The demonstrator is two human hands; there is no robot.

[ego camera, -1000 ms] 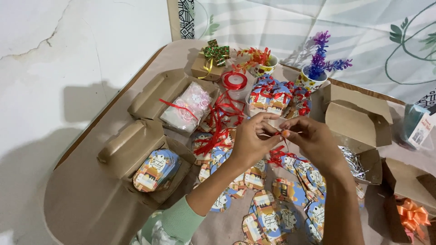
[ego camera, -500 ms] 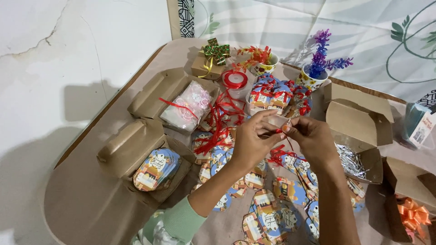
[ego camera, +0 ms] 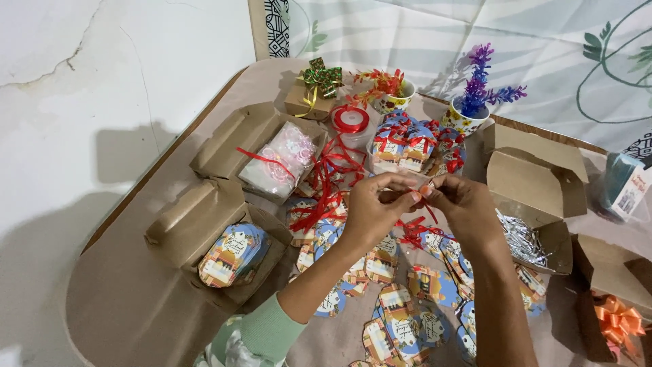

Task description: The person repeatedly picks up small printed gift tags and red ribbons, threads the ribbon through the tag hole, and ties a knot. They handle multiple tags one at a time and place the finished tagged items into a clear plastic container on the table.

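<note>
My left hand and my right hand meet above the middle of the table, fingertips pinched together on a thin red ribbon and a small card that is mostly hidden by the fingers. Below them lie several colourful printed card tags spread over the brown table. A heap of loose red ribbon lies just left of my left hand. A group of tags tied with red ribbon stands just beyond my hands.
Open brown cardboard boxes sit left and right; one holds tags, one silver shreds. A red ribbon spool, a small gift box with a bow, two cups with flowers and an orange bow ring the area.
Both hands have stayed in the same place, the fingers shifting slightly on the ribbon. Nothing else has moved.
</note>
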